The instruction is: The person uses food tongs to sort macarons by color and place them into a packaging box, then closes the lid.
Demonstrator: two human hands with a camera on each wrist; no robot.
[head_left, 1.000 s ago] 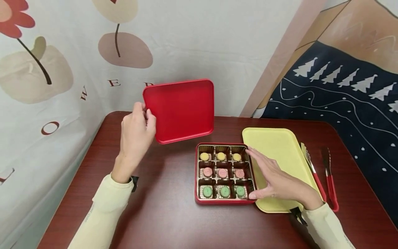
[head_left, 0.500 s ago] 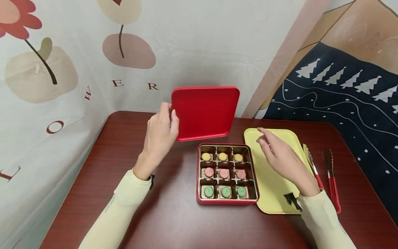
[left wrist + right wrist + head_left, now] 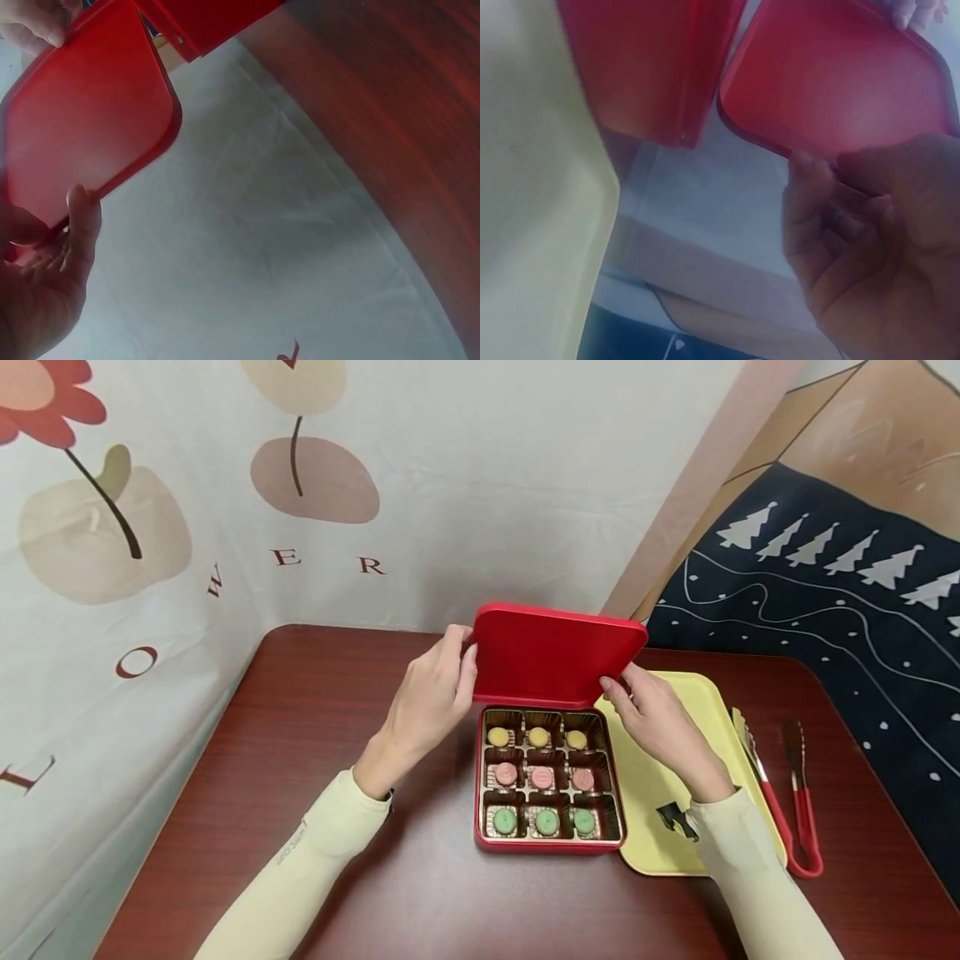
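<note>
A red rectangular lid (image 3: 555, 656) is held tilted above the back edge of a red box (image 3: 549, 846), its inner side facing me. My left hand (image 3: 433, 693) grips the lid's left edge, and my right hand (image 3: 663, 718) pinches its right edge. In the box, a tray of square compartments holds a back row of yellow macarons (image 3: 538, 737), a middle row of pink macarons (image 3: 542, 777) and a front row of green macarons (image 3: 547, 822). Both wrist views show thumb and fingers on opposite sides of the lid's rim, with the lid (image 3: 840, 82) apart from the box (image 3: 645, 67).
A yellow tray (image 3: 652, 852) lies right of the box, partly under my right forearm. Beyond it are red-handled tongs (image 3: 804, 827), with metal arms spread. The brown table (image 3: 300, 693) ends at a white printed curtain (image 3: 480, 485) behind and on the left.
My left hand has carried the lid rightward and lower, to behind the box. My right hand has left the box's right side and taken hold of the lid's right edge.
</note>
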